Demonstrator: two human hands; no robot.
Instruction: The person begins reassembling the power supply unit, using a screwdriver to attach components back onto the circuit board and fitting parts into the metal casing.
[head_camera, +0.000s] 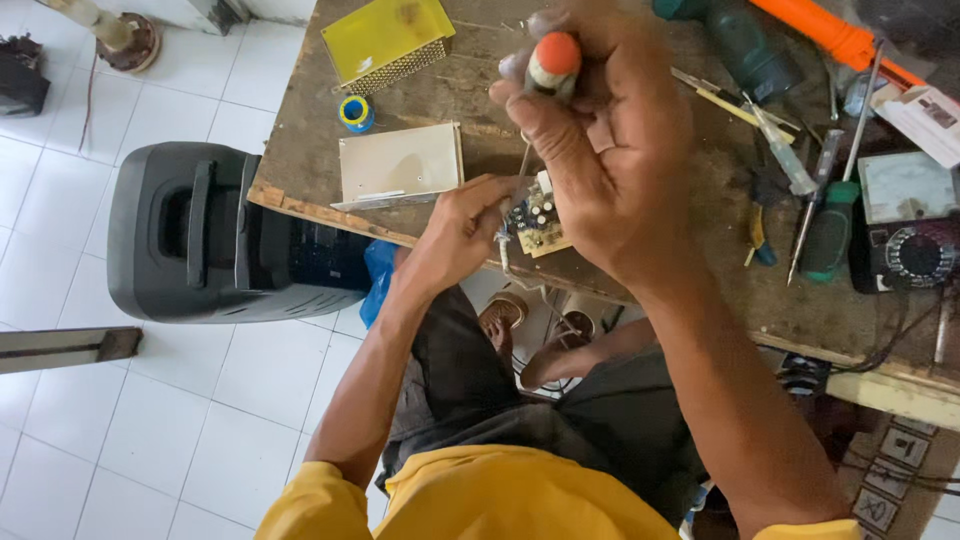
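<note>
Your right hand (600, 150) is closed around the screwdriver (552, 62), tip down on the circuit board (540, 222) your left hand (462, 228) pinches at the bench edge (300, 205); likely mid-screw, needing steady downward pressure.

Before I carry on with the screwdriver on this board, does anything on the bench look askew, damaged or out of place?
Mostly ordinary clutter. The circuit board hangs past the bench edge, steadied only by the left hand while the right hand works the screwdriver. The grey metal cover also sits at the edge. The benchtop is worn and stained.
</note>
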